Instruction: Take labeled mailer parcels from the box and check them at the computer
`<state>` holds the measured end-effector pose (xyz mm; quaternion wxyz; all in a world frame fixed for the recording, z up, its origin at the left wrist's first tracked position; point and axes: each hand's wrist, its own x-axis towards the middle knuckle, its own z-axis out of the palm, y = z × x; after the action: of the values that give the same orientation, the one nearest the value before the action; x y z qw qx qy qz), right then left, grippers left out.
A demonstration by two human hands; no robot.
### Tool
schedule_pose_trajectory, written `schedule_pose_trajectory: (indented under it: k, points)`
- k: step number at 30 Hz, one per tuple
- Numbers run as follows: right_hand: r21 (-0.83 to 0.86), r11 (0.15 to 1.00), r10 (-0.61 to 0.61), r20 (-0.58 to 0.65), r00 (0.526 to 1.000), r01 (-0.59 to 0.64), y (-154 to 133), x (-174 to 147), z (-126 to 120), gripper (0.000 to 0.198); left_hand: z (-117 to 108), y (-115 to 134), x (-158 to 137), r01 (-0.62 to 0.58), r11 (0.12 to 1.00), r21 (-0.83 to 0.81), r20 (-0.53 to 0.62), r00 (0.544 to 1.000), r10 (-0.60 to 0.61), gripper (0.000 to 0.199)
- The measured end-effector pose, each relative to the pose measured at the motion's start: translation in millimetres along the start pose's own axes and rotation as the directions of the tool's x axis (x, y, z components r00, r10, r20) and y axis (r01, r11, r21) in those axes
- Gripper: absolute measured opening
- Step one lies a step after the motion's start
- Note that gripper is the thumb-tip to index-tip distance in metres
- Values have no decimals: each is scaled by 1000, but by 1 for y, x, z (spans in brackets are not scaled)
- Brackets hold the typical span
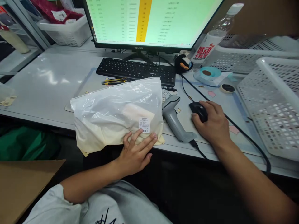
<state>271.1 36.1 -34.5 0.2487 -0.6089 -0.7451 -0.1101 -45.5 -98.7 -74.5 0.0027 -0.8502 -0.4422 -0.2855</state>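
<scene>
A clear plastic bag [100, 109] with pale yellow, folded contents lies across the desk's front edge, part of it hanging over. On its lower right is a white barcode label [144, 125]. My left hand [136, 152] rests on the bag just below that label, fingers stretched out and open. To the right, my right hand [213, 123] is closed over a black computer mouse [198, 111]. Between the bag and the mouse lies a grey barcode scanner [176, 119], its cable running off the front edge.
Behind the bag are a black keyboard [137, 70], a yellow-black utility knife [115, 81] and a lit monitor [149, 21]. A bottle [207, 45], a blue tape roll [207, 74] and a white basket [271, 105] stand on the right. Another basket [67, 32] sits back left.
</scene>
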Motion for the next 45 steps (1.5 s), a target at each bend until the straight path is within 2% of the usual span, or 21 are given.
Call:
schedule_pose_trajectory:
  k: [18,30,35,40,45]
  points:
    - [2,998,67,51,996,-68,-2,1,-4,55,2,-2,-3,16,999,37,-12,1000,-16,58]
    - [-9,996,89,38,995,-88,3,1,0,56,-9,-28,-17,-5,998,66,-18,1000,7,55]
    - [-15,993,115,35,993,-115,4,1,-1,59,-11,-31,-20,-21,996,92,-36,999,25,56]
    - [-12,991,132,77,988,-131,1,4,-3,60,-7,-31,-20,-2,999,48,-61,998,5,53]
    - [-11,998,63,-10,998,-63,11,4,3,56,-13,-26,-15,6,999,31,-110,994,-2,53]
